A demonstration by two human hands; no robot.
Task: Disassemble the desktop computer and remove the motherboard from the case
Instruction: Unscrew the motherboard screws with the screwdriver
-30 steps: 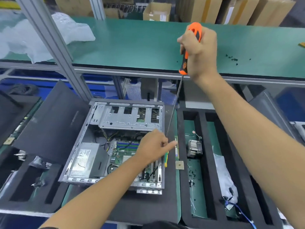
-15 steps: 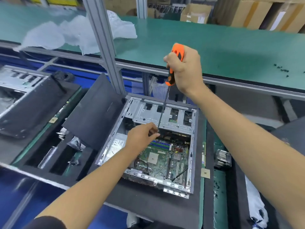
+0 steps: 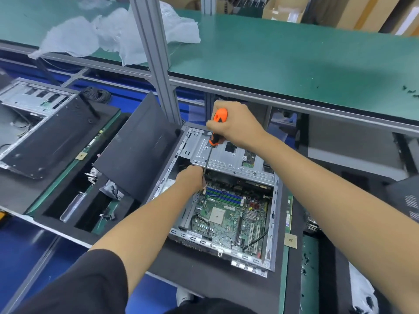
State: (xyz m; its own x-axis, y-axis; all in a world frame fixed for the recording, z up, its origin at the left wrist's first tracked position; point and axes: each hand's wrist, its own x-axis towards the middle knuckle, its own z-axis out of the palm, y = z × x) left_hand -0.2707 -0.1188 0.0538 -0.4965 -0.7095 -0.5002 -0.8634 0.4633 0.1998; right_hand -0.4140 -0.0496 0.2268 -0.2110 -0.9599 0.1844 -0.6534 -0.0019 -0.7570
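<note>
An open metal computer case [image 3: 275, 225] lies on a black foam mat, with the green motherboard [image 3: 229, 214] inside it. My right hand [image 3: 235, 125] grips the orange-and-black handle of a long screwdriver [image 3: 216, 130] above the case's drive cage [image 3: 229, 155]. The thin shaft runs down to the board's upper left corner. There my left hand [image 3: 190, 179] pinches the lower shaft near the tip. The tip itself is hidden behind my fingers.
The black side panel [image 3: 138, 150] leans against the case's left side. A foam tray [image 3: 74, 200] with parts lies to the left, another opened case [image 3: 34, 103] beyond it. A grey frame post [image 3: 154, 57] rises behind. Loose screws [image 3: 410, 90] lie on the green bench.
Both hands carried the screwdriver left from the case's right edge and lowered it to the motherboard's upper left corner. The view shifted toward the left.
</note>
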